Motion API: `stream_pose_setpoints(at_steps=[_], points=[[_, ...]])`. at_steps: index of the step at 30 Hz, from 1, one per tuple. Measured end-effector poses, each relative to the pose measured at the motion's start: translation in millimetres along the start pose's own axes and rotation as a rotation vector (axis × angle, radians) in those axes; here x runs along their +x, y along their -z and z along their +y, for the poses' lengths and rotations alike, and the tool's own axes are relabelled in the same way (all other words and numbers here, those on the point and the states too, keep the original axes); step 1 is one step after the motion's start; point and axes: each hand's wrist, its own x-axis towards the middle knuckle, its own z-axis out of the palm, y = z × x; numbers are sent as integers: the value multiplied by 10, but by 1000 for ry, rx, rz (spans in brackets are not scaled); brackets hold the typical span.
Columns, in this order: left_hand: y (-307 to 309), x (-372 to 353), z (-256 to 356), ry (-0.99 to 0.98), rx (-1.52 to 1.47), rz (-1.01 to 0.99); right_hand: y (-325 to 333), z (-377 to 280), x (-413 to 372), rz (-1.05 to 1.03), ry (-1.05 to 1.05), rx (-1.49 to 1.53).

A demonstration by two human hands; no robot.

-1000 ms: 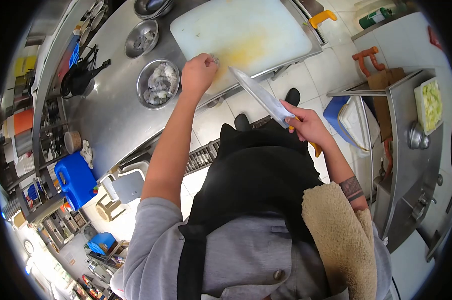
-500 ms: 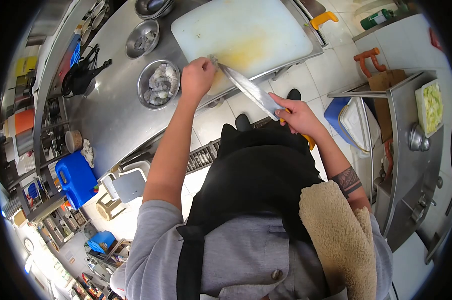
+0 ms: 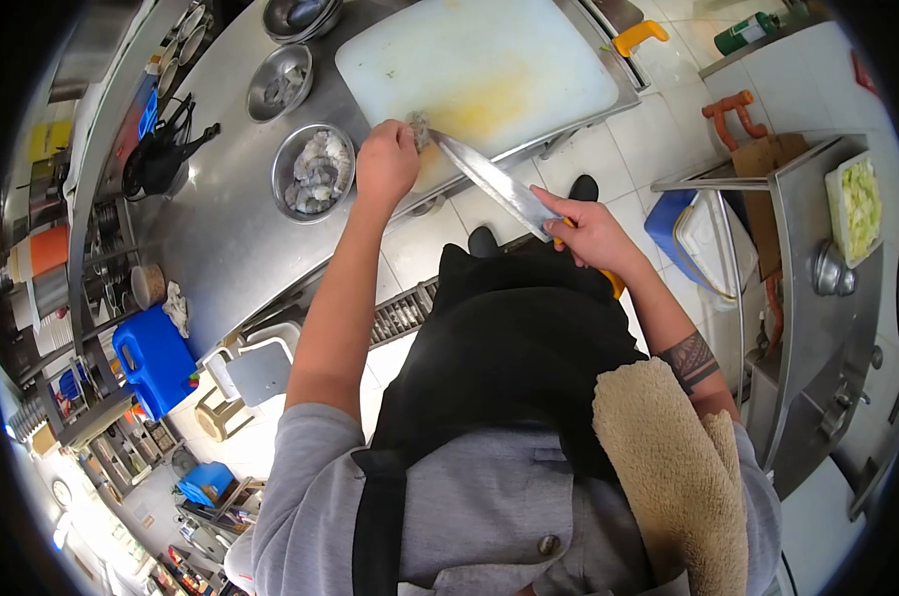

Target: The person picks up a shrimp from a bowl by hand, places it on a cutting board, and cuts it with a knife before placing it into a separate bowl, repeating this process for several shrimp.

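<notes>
My left hand [image 3: 388,157] is closed at the near left corner of the white cutting board [image 3: 529,60]. Its fingertips pinch a small grey raw shrimp [image 3: 420,129]. My right hand [image 3: 591,234] grips the yellow handle of a large knife [image 3: 494,182]. The blade slants up and left, its tip at or beside the shrimp; whether it touches cannot be made out. Left of my left hand, a steel bowl [image 3: 281,195] holds raw grey-white shrimp [image 3: 322,167]. Behind it stands a smaller steel bowl [image 3: 254,94] with a few grey pieces inside.
Stacked steel bowls [image 3: 315,30] stand at the back of the steel table [image 3: 211,219]. A black strapped item [image 3: 156,159] lies at the left. Another yellow handle [image 3: 640,38] juts past the board's right side. A blue jug [image 3: 154,363] is at the lower left, a shelf unit [image 3: 812,298] at the right.
My left hand has turned slightly and drawn a little left with the shrimp. The knife's tip stays close to it. The whole view has shifted slightly.
</notes>
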Motion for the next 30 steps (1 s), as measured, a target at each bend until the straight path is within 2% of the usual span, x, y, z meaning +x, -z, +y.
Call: stream_pose_setpoints(at_steps=[6,10,15,19,22,24,26,28,30], points=[[34,4,78,15,57,-22,8,73,-35,6,31,0],[73,-5,144,-51,104,-6,3,28,-41,-19,47,-11],[236,14,218,-104,148,12,-56,52,56,54,181,-145],[433,36,303,-112,154,37,30,91,130,24,174,-188],[622,83,397,-70,133,32,202,51,152,-9,238,-285],[764,93,473,-29,118,26,321,-27,137,-46,175,-269],[918,89,563,126,36,19,459,-13,197,-88,195,-304],[1020,96,529,195,39,8,577,-87,234,-146,100,-272],[1074,46,503,255,36,-14,616,-82,321,-152,98,-298]])
